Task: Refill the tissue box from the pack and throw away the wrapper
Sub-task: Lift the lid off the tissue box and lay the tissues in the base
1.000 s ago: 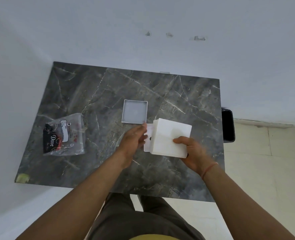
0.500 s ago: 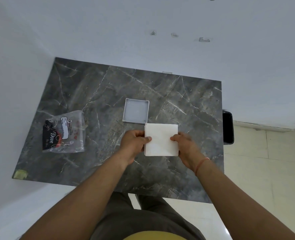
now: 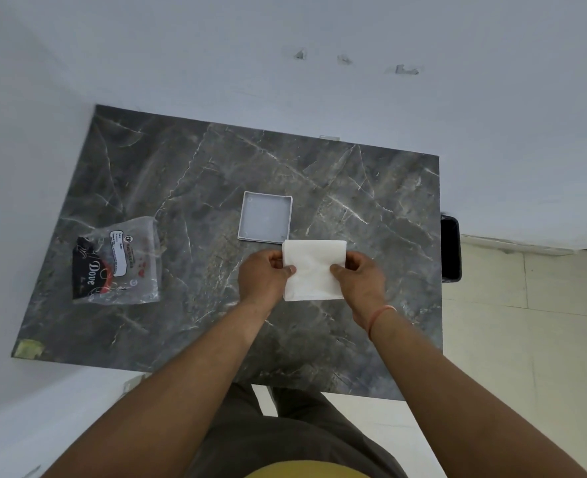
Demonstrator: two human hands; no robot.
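Note:
A white square stack of tissues (image 3: 314,267) is held flat just above the dark marble table (image 3: 181,167). My left hand (image 3: 262,277) pinches its left edge and my right hand (image 3: 362,281) pinches its right edge, thumbs on top. What lies under the stack is hidden. Directly behind it, a shallow grey square box part (image 3: 265,217) lies open side up with nothing in it, its near right corner touching the stack's far edge. The clear plastic wrapper (image 3: 118,260) with a black "Dove" label lies flattened at the table's left.
White walls border the table at the back and left. A black bin (image 3: 450,248) stands on the tiled floor against the table's right edge. A scrap of tape (image 3: 28,348) sits on the near left corner.
The stack was tilted up in my right hand alone. My left hand has taken its left edge, and both hands have laid it level.

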